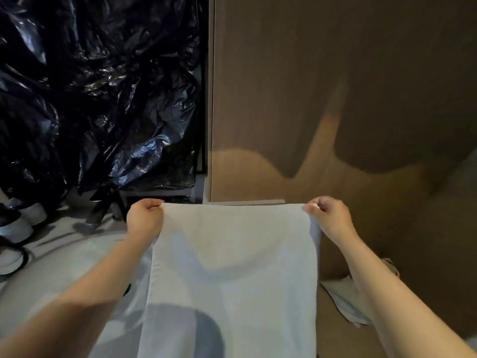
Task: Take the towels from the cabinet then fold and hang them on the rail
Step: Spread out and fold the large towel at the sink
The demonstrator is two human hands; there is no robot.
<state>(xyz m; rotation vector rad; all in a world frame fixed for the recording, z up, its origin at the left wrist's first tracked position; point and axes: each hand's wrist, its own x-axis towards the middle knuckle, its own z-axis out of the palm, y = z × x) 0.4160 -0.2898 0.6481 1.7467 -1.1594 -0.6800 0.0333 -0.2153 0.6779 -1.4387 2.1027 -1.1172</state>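
A white towel [232, 267] hangs straight down in front of me, held stretched by its two top corners. My left hand [144, 218] is closed on the top left corner and my right hand [327, 218] pinches the top right corner. The towel's top edge runs level between the hands, and its lower part drops out of the bottom of the frame. Behind it stands the brown wooden cabinet [335, 86], its door face flat toward me. No rail is in view.
Crumpled black plastic sheeting [98, 94] fills the left side. Pale cylindrical objects [18, 223] and a dark cable lie on the floor at far left. More white cloth [346, 298] lies low on the right by the cabinet.
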